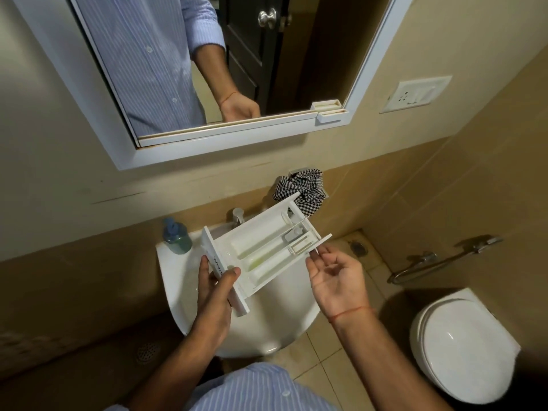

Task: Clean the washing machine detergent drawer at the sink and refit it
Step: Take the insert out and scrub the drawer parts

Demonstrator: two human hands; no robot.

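Two hands on detergent drawer (267, 247) above sink (178, 280): left hand (215, 287) grips front panel, right hand (335, 277) spread, fingertips at rear. Probably light, stiff plastic (slippery wet). Best gripped by panel.

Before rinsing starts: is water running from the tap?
No, the tap shows no stream, and the drawer held over the sink looks dry.
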